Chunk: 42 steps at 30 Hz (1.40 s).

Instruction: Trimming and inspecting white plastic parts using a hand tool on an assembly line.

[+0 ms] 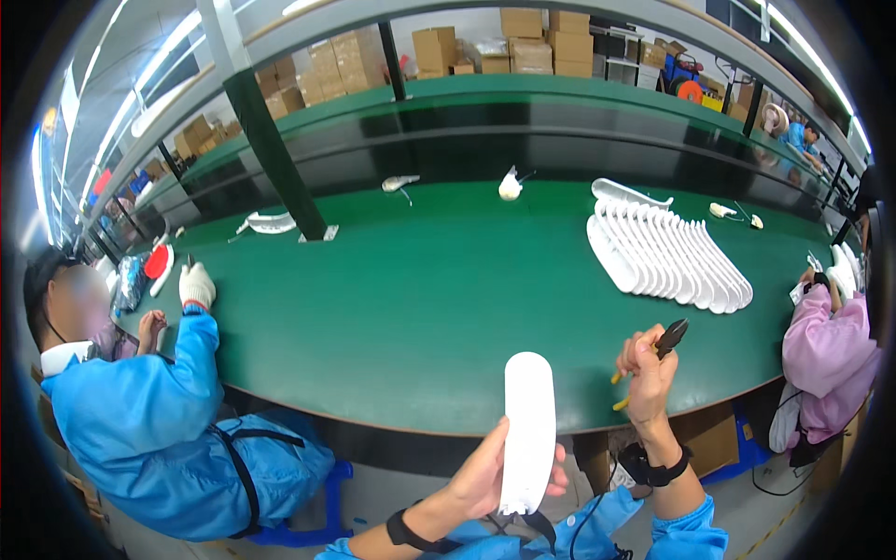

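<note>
Green bench (420, 308); left hand (490, 476) grips white shell (528, 429), right hand (646, 366) cutters (668, 340).

A fist hides most of the yellow-handled cutters (665, 343); the white cover's (528, 429) lower end vanishes behind fingers; a co-worker's face is blurred.

A factory assembly line: a long green workbench (401, 299), co-workers in blue smocks (149, 420) at nine o'clock, stacked white plastic shells (667, 247) at two o'clock, cardboard cartons (485, 49) shelved at twelve.
</note>
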Tool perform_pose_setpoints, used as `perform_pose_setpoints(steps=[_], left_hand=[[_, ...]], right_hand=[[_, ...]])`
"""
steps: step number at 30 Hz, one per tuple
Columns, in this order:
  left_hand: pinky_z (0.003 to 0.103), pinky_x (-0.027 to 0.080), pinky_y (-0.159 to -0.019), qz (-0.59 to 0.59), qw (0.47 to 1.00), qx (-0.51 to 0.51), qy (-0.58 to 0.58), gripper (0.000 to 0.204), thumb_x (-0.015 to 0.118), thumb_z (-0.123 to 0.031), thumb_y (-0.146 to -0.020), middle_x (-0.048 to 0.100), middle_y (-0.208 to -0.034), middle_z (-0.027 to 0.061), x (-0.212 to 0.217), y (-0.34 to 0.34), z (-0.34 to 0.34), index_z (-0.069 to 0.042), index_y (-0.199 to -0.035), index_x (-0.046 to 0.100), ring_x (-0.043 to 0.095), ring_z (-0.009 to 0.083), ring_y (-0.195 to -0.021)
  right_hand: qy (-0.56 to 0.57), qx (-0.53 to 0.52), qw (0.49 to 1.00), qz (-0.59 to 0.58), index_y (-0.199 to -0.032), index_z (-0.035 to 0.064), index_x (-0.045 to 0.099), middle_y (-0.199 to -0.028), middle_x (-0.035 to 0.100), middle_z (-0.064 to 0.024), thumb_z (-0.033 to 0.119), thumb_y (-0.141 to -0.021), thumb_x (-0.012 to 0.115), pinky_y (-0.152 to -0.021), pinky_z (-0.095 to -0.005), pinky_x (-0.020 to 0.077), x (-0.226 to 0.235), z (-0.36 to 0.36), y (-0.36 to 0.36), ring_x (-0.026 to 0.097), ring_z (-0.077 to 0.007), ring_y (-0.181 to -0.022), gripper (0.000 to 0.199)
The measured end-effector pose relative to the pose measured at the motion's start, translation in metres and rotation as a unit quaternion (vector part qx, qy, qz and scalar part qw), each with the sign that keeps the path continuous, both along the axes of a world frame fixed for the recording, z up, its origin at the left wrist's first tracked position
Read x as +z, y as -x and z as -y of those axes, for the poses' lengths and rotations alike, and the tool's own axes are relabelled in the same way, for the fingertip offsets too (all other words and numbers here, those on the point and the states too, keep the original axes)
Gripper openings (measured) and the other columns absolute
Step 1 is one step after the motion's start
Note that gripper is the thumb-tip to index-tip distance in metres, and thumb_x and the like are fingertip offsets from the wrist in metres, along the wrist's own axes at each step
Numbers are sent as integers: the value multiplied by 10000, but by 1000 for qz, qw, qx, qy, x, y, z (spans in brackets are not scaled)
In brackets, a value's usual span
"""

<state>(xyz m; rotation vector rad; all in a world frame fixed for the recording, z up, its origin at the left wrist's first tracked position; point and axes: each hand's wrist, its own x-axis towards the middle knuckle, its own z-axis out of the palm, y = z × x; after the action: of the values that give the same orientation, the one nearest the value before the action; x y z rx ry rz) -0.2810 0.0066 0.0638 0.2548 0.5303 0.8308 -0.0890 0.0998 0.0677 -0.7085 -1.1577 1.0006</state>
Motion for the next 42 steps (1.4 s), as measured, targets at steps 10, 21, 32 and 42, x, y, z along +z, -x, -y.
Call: perform_pose_setpoints(steps=[10,21,32,42], left_hand=[[426,437,-840,-223,965,127,-57,516,277,-484,-907,578,-1012,129,29,17,-267,-57,-1056,525,552,264,-954],[332,461,-527,-655,677,99,-319,495,497,-451,-794,603,-629,138,-3,-102,-329,24,-705,605,591,209,-543],[361,435,-531,-657,575,250,-418,270,550,-207,-770,577,-583,157,44,-92,-229,36,-651,553,583,259,-546],[230,423,-670,-471,663,410,-413,132,477,-46,-863,542,-971,96,32,-30,-57,0,-987,472,522,106,-846]], right_hand=[[-93,-51,994,1,-912,43,361,-735,422,-64,124,-776,440,-628,-276,371,-41,10,-17,391,-128,-657,177],[-99,-198,959,175,-897,5,439,-834,470,-124,107,-787,477,-627,-303,405,-33,14,-20,473,-198,-695,155],[-34,-229,942,244,-909,0,497,-772,497,-108,121,-767,633,-530,-309,424,-1,13,-20,509,-202,-584,231],[-10,-97,974,202,-883,-16,551,-699,594,-103,39,-764,605,-482,-264,437,6,54,19,556,-154,-533,142]])
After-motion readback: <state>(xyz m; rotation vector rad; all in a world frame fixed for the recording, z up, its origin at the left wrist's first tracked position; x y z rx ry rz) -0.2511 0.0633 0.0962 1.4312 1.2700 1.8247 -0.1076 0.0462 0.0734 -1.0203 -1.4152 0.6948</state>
